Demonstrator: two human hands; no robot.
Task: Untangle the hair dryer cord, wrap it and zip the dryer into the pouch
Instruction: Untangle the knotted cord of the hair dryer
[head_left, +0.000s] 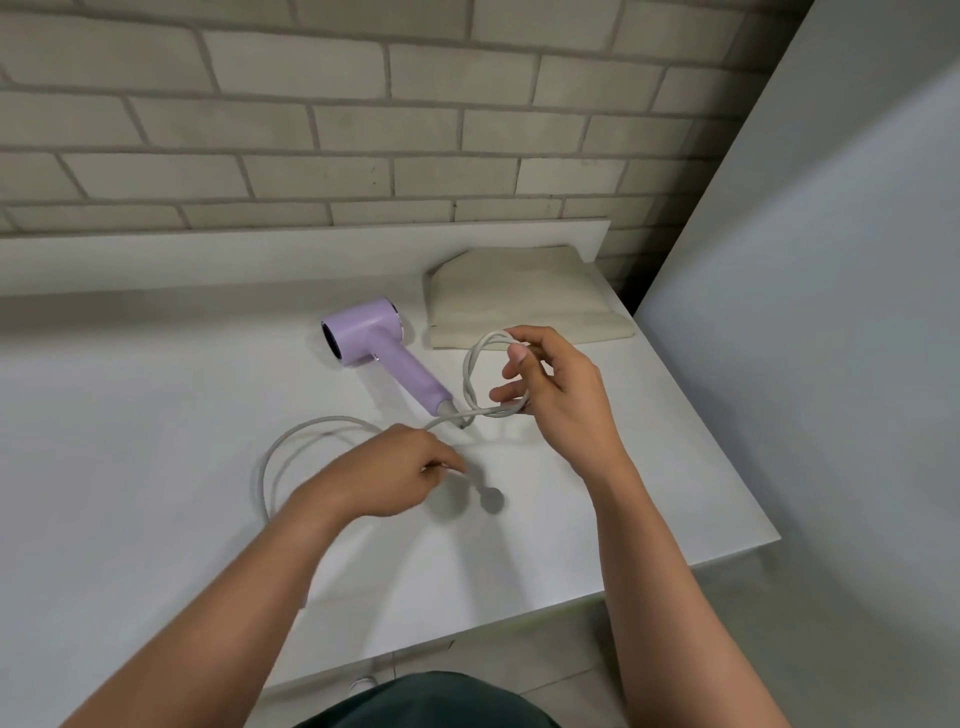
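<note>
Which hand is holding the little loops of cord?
The right hand, nearer the beige pouch: it holds the small coil. The left hand only pinches the cord near the plug.

White surface (130, 415) under pale brick.
Before you a pale brick wall (363, 130) rises behind the surface's back ledge (260, 252); a plain grey panel (831, 312) stands at your right, light floor tiles (571, 660) below.
</note>
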